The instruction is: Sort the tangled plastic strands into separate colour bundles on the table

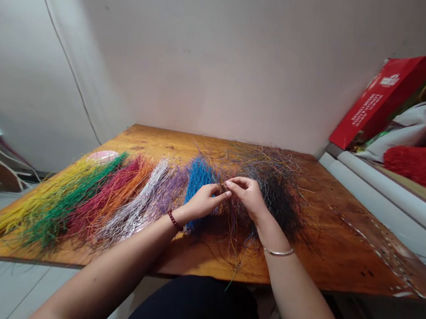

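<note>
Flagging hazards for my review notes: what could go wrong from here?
The thin strands pinched between the left hand and right hand could tangle with the messy dark bundle nearby. The beaded bracelet might snag stray fibres. The yellow bundle reaches the table edge and might slip off.

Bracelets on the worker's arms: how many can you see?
2: a dark red beaded bracelet around the left wrist and a silver bangle around the right arm, just behind the wrist.

Two hands (249, 196), two bracelets (278, 252), one table (343, 253)
</note>
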A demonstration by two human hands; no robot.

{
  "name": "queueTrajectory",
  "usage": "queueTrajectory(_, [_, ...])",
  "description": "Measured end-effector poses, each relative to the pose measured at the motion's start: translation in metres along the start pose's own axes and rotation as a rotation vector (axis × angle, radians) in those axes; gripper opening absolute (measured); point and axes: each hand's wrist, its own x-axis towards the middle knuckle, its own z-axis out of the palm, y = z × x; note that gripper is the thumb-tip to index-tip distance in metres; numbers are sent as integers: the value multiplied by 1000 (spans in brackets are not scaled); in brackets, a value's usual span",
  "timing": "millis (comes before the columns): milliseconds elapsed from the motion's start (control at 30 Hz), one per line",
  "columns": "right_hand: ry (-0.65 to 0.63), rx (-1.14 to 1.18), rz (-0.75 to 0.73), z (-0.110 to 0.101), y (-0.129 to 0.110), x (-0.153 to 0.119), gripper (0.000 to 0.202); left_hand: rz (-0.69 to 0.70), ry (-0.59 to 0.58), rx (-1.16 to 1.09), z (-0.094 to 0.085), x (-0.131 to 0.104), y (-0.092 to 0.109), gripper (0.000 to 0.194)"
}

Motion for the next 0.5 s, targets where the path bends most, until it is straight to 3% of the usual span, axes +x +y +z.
queueTrajectory(500, [-11, -35, -34, 3, 1, 1, 26, -7, -38, -38, 0, -1, 5, 44])
